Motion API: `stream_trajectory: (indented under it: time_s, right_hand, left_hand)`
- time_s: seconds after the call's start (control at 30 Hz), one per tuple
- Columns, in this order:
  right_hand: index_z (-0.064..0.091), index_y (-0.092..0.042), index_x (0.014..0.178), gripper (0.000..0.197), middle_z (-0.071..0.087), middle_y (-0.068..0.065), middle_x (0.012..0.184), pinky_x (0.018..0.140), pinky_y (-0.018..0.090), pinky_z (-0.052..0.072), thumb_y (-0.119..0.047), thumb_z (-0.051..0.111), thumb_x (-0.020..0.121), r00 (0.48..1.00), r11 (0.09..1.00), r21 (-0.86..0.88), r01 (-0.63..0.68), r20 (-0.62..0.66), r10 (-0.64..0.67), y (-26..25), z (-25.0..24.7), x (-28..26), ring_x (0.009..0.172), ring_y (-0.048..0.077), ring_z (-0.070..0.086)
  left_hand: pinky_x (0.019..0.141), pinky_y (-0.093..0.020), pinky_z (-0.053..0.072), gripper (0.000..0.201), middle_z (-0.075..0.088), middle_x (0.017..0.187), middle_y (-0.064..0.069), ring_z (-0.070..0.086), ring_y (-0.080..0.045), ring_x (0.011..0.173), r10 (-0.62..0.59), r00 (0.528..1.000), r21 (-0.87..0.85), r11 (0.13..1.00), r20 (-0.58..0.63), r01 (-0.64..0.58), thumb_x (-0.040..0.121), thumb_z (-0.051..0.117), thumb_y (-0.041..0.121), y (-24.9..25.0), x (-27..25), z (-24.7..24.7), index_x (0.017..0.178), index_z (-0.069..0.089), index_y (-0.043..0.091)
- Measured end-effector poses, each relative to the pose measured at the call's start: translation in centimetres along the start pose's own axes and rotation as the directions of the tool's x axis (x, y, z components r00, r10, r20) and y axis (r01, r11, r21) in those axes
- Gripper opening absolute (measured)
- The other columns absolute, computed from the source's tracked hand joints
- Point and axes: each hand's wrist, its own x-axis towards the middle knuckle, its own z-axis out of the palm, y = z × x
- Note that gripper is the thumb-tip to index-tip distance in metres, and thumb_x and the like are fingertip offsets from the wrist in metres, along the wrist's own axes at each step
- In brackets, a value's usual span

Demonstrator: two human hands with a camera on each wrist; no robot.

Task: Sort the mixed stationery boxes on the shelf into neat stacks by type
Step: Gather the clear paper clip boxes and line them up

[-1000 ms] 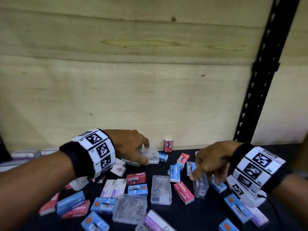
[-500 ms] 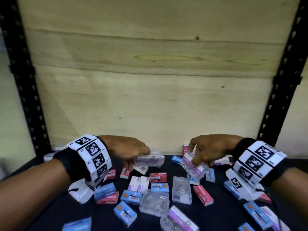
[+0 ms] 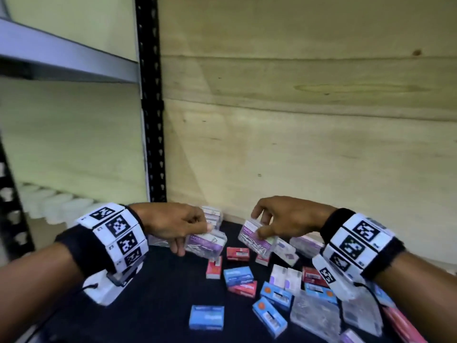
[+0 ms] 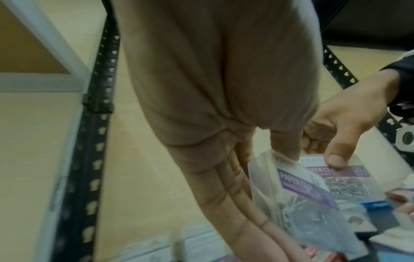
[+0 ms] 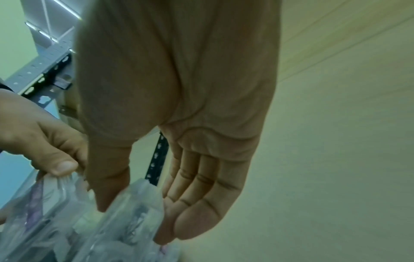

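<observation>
My left hand point(image 3: 188, 231) grips a clear paper-clip box with a purple label point(image 3: 206, 245) just above the dark shelf point(image 3: 160, 293), in front of a stack of like boxes point(image 3: 212, 215) in the back left corner. In the left wrist view the same paper-clip box point(image 4: 298, 193) lies between thumb and fingers. My right hand point(image 3: 272, 224) pinches a second clear purple-labelled paper-clip box point(image 3: 254, 240), tilted and lifted, close to the first. The right wrist view shows that box point(image 5: 125, 221) between thumb and fingers.
Red staple boxes point(image 3: 238, 253), blue boxes point(image 3: 238, 276), white-lilac boxes point(image 3: 284, 276) and clear plastic boxes point(image 3: 314, 315) lie scattered over the shelf's right half. A black slotted upright point(image 3: 152, 120) and the plywood back wall point(image 3: 296, 144) bound the corner. More purple-labelled boxes point(image 3: 306, 245) lie behind my right hand.
Both hands carried their clear boxes leftward toward the back left corner. The view swung left, bringing the left upright and the corner stack into sight.
</observation>
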Motion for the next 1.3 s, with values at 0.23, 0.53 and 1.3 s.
stream_trajectory:
  time_s: [0.23, 0.53, 1.3]
  right_hand:
    - [0.051, -0.025, 0.129, 0.049, 0.056, -0.009, 0.108, 0.083, 0.028, 0.044, -0.037, 0.072, 0.087, 0.992, 0.981, -0.145, 0.127, 0.023, -0.125, -6.0, 2.5, 5.2, 0.097, 0.015, 0.055]
    - [0.052, -0.023, 0.13, 0.048, 0.062, 0.0, 0.124, 0.085, 0.03, 0.046, -0.03, 0.072, 0.087, 0.986, 0.96, -0.229, 0.159, 0.075, -0.146, -9.7, 4.9, 8.8, 0.098, 0.019, 0.057]
    - [0.057, -0.024, 0.127, 0.036, 0.063, -0.001, 0.124, 0.087, 0.029, 0.048, -0.038, 0.062, 0.095, 0.987, 0.967, -0.199, 0.159, 0.061, -0.15, -9.2, 4.3, 10.4, 0.103, 0.018, 0.061]
  left_hand:
    - [0.074, -0.034, 0.06, 0.03, 0.063, 0.092, -0.008, 0.072, -0.022, 0.079, -0.118, 0.992, -0.034, 0.993, -0.046, 0.117, 0.098, 0.045, 0.047, -6.6, -2.6, -0.7, 0.107, 0.052, 0.019]
    - [0.075, -0.03, 0.059, 0.023, 0.062, 0.083, 0.003, 0.07, -0.017, 0.075, -0.178, 0.978, -0.05, 0.984, -0.105, 0.173, 0.1, 0.042, 0.042, -10.6, -2.7, -1.2, 0.109, 0.051, 0.023]
    - [0.069, -0.026, 0.057, 0.028, 0.068, 0.1, 0.0, 0.068, -0.014, 0.076, -0.21, 0.95, 0.165, 0.954, -0.232, 0.251, 0.095, 0.048, 0.051, -10.9, -0.7, -3.7, 0.108, 0.054, 0.027]
